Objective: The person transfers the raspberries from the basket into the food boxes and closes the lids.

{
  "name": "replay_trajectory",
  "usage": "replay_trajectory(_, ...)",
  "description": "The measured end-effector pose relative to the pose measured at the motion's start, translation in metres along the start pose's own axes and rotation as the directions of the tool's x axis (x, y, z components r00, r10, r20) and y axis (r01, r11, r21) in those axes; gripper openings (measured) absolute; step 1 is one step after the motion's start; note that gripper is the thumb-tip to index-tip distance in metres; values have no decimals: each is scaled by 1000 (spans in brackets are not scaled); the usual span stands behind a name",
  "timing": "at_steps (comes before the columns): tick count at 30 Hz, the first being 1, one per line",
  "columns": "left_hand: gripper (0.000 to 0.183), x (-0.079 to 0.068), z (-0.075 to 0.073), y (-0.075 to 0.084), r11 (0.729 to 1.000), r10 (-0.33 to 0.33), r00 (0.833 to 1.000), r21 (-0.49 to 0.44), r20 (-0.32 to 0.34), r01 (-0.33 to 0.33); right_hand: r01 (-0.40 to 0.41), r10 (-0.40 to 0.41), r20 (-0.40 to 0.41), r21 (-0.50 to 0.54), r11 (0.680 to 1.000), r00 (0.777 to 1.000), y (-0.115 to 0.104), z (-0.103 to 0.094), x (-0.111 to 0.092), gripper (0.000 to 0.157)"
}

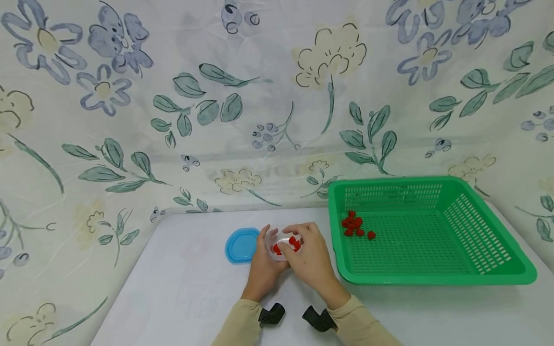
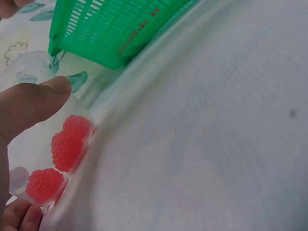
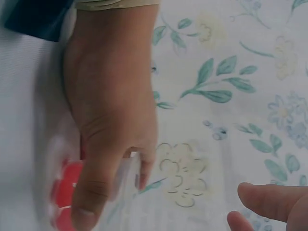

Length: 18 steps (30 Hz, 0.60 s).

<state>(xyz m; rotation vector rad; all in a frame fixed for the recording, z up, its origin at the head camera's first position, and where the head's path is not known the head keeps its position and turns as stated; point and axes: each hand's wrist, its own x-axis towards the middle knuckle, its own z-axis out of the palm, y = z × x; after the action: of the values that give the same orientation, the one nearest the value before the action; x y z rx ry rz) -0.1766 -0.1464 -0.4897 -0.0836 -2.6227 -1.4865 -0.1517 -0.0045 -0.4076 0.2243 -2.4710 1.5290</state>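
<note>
My left hand [image 1: 265,269] grips a small clear plastic container [image 2: 29,149], its thumb along the container's side. Several red toy raspberries [image 2: 67,150] lie inside. Over the container's mouth is my right hand [image 1: 309,259], its fingers bent and spread from the thumb. In the right wrist view, the right hand's fingertips [image 3: 252,195] stand apart, with nothing seen between them. A blue lid [image 1: 241,246] lies on the table just left of the left hand.
A green slotted basket [image 1: 433,278] stands to the right on the white table [image 1: 173,288], with several red raspberries [image 1: 357,222] in its left part. Behind the table hangs a floral cloth [image 1: 277,144]. Each wrist carries a black device [image 1: 319,318].
</note>
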Motion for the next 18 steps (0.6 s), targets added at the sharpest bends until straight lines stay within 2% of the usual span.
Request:
replay_trajectory(7, 102, 0, 1, -1, 999, 44, 999, 21, -5, -44, 6, -6, -3, 15, 1000, 1000, -11, -11, -2, 24)
replay_trajectory(14, 105, 0, 1, 0, 1000, 23, 1000, 2, -14, -23, 56, -55, -45, 15, 998, 997, -14, -24, -1, 22)
replay_trajectory(18, 106, 0, 2, 0, 1000, -4, 1000, -16, -10, 3, 58, -57, -43, 24, 998, 997, -13, -34, 2, 22)
